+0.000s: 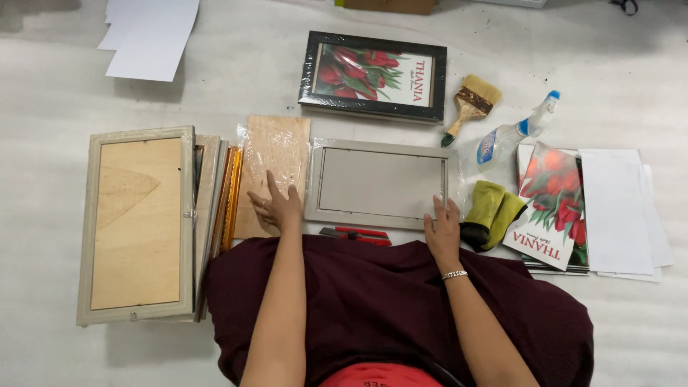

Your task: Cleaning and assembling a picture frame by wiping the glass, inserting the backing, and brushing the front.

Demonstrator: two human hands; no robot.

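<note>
Grey rectangular plastic-wrapped picture frame (380, 183) lies between the hands: right hand (443, 226) open, flat on its near right corner; left hand (276, 204) open on thin plywood backing board (276, 154) beside it.

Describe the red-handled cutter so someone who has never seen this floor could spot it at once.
Start at the grey picture frame lying face down in the middle of the floor, with the left hand and right hand at its lower corners. Just below its near edge, against the maroon cloth, lies the cutter. It is the only slim red and black tool there, lying flat between the hands.
</note>
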